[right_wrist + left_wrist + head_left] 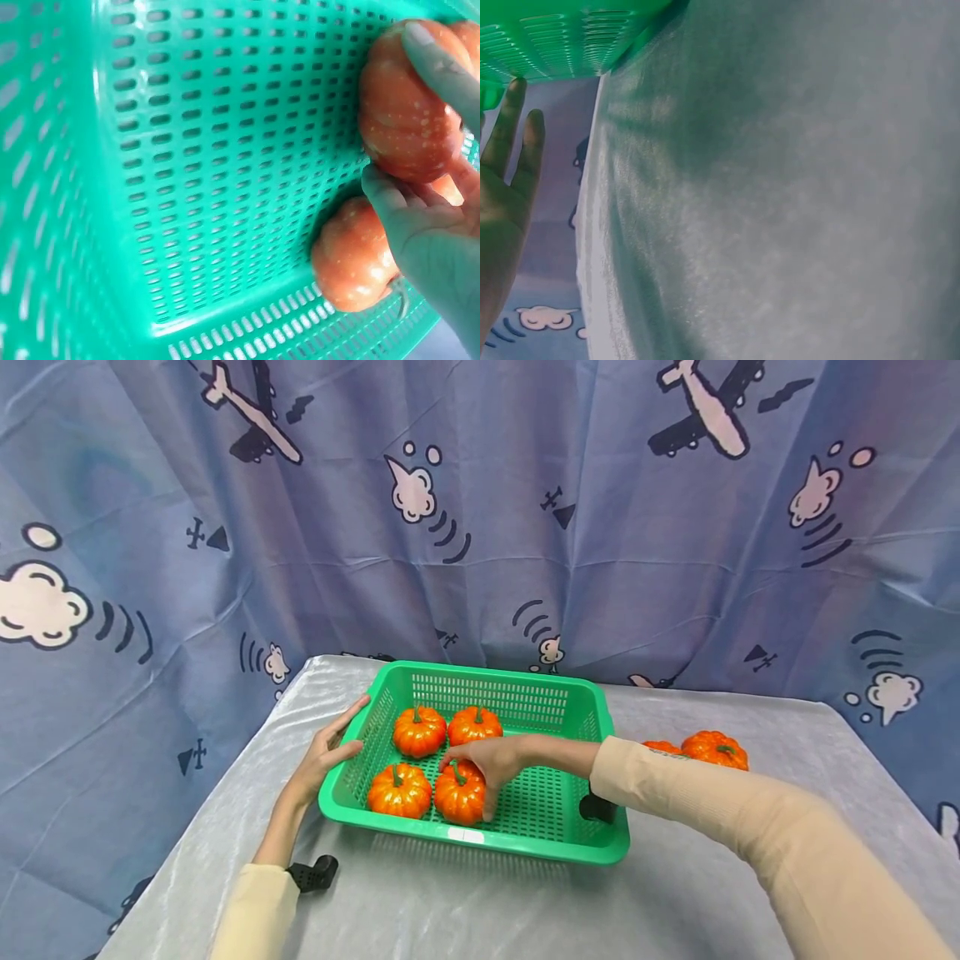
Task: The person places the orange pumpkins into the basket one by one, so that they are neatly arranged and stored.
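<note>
A green plastic basket with slotted walls holds several small orange pumpkins. My right hand reaches in over the basket's right side and grips the front middle pumpkin, thumb on one side and fingers on the other. The right wrist view shows the same pumpkin between thumb and fingers, with another pumpkin just beside the fingertips. To its left sits a pumpkin, and behind are two more, one at the back left. My left hand rests against the basket's left rim, fingers extended.
Outside the basket, to the right, two pumpkins lie on the silvery cloth-covered table, the nearer-to-view one partly behind my right sleeve. A blue patterned curtain hangs along the table's back edge.
</note>
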